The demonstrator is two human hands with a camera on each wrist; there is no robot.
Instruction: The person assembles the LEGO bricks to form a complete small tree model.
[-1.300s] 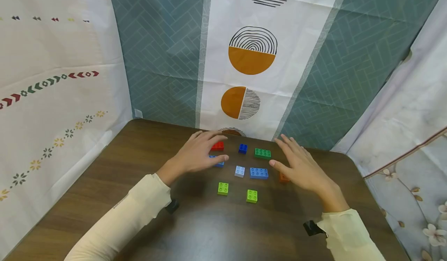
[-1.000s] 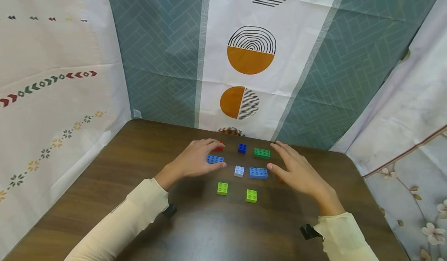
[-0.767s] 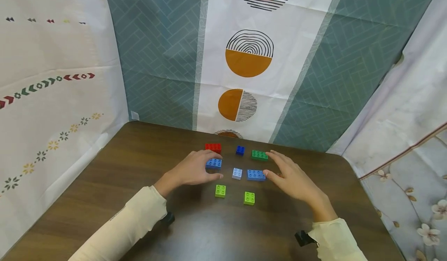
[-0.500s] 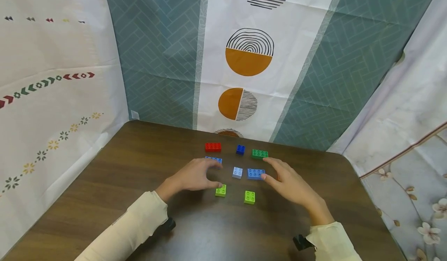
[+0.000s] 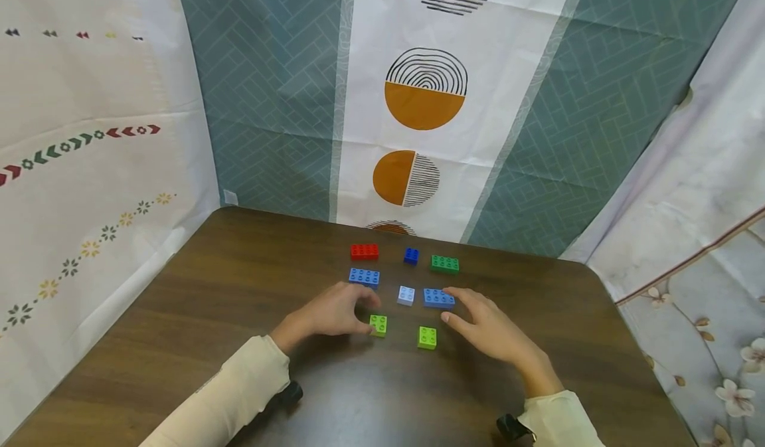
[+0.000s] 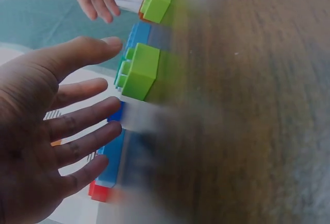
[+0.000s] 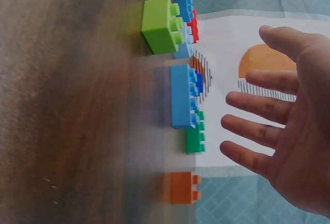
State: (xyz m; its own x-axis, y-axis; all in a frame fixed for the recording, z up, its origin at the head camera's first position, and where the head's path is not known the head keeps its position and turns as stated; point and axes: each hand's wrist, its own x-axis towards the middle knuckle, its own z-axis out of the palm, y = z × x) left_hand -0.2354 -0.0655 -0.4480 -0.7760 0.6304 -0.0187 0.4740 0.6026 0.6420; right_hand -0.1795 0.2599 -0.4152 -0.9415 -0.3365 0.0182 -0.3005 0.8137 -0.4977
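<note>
My left hand (image 5: 335,311), thumb apart from spread fingers, is beside the left lime green building brick (image 5: 379,327); the thumb tip overlaps its edge in the head view. In the left wrist view nothing lies between thumb and fingers. My right hand (image 5: 493,324) hovers with fingers extended; its fingertips overlap the right end of a medium blue brick (image 5: 435,298). The second lime green brick (image 5: 427,338) lies left of and below its thumb. A small pale blue brick (image 5: 406,295) sits between the hands. An orange brick (image 7: 183,188) shows in the right wrist view, hidden by my right hand in the head view.
Farther back on the brown wooden table (image 5: 269,248) lie a red brick (image 5: 364,252), another medium blue brick (image 5: 364,276), a small dark blue brick (image 5: 411,256) and a green brick (image 5: 445,264). Patterned cloths (image 5: 275,101) hang behind and at both sides.
Both hands have drawn back toward the person, uncovering the red and left blue bricks. My left hand has come down beside the left lime brick. The bricks have stayed in place.
</note>
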